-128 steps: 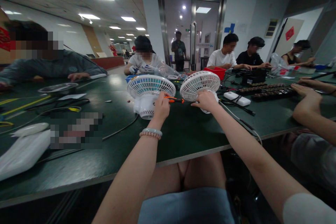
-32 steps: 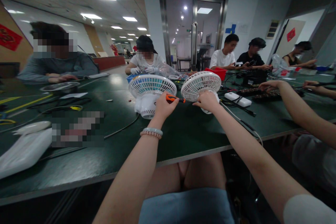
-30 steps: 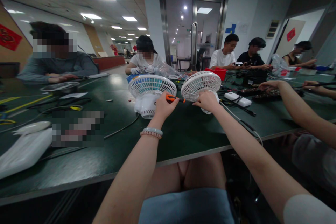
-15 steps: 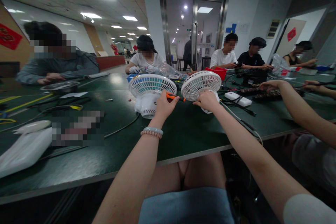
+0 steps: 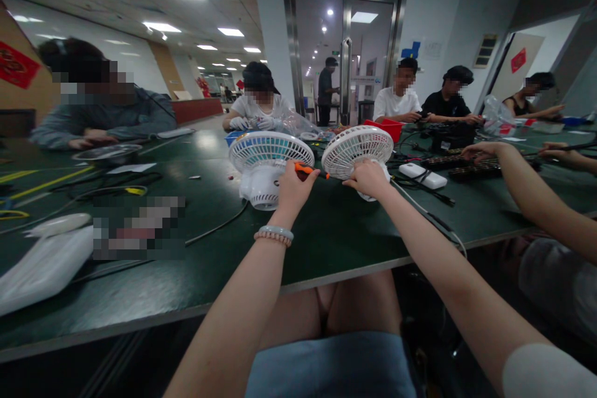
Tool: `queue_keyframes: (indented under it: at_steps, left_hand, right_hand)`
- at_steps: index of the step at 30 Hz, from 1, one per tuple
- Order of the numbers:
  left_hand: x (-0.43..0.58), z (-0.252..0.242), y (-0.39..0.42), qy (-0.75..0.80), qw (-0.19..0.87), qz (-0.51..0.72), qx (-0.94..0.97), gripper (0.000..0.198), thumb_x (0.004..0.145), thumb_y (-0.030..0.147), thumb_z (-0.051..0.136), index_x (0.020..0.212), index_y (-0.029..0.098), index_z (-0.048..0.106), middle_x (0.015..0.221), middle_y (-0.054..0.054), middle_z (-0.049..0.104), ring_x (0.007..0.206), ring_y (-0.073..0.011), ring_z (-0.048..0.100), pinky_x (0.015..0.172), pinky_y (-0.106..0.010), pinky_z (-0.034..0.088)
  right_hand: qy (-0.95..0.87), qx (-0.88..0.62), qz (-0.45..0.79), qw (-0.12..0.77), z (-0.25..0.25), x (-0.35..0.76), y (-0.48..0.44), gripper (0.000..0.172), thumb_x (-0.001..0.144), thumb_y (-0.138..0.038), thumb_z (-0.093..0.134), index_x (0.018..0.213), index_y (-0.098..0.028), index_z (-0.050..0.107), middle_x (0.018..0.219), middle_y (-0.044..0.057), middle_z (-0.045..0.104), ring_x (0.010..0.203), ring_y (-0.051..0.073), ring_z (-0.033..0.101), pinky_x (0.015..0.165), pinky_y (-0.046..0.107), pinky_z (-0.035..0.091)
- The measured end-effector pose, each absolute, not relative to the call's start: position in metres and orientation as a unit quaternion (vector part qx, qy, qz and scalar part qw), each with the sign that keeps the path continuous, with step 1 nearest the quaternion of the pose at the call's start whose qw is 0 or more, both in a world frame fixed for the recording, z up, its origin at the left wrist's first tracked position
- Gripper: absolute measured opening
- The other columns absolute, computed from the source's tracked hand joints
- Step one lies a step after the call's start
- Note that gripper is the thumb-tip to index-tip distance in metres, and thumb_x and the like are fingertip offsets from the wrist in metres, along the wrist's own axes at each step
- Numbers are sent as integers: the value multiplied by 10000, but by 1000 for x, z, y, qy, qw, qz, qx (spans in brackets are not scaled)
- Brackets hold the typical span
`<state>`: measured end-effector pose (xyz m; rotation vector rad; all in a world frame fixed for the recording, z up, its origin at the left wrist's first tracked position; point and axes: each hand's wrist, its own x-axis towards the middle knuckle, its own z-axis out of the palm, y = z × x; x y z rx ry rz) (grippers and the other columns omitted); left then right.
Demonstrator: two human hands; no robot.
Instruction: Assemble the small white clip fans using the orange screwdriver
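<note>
My left hand (image 5: 296,189) is closed on an orange and black screwdriver (image 5: 305,168), which lies roughly level between two small white fans. I cannot make out its tip. Behind that hand stands the left fan (image 5: 258,186), its round grille facing up and its body close to my fingers. My right hand (image 5: 372,178) is closed around the right fan (image 5: 340,155), just below its tilted grille. My fingers hide part of that fan's neck and base.
On the green table (image 5: 209,280) lie a white box (image 5: 423,176) with cables to the right and a white packet (image 5: 46,267) at left. A red bin (image 5: 389,130) stands behind the fans. A neighbour's arm (image 5: 536,193) reaches in from the right; other people sit across.
My left wrist and forearm have shifted slightly right, with the screwdriver still in hand. My right hand and both fans look unmoved. A person behind the glass door has turned.
</note>
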<state>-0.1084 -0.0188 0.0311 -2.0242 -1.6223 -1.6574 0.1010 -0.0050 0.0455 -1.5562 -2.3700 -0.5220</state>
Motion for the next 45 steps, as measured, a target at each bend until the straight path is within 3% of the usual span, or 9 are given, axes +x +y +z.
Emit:
queue_keyframes:
  at_steps: [15, 45]
  left_hand:
    - [-112, 40, -22, -560, 34, -501, -658, 336, 705, 490, 583, 816, 178, 525, 757, -39, 599, 721, -190, 568, 676, -327, 445]
    - [-111, 38, -22, -555, 21, -496, -668, 342, 732, 481, 561, 876, 190, 453, 796, -41, 565, 720, -187, 549, 668, -323, 429]
  right_hand:
    - [-814, -540, -176, 121, 49, 100, -8, 473, 826, -551, 419, 903, -184, 709, 1023, 120, 631, 1007, 255, 494, 790, 324, 367]
    - [-816, -537, -181, 112, 48, 100, -7, 471, 836, -539, 406, 898, -182, 706, 1030, 117, 626, 1007, 266, 490, 781, 335, 364]
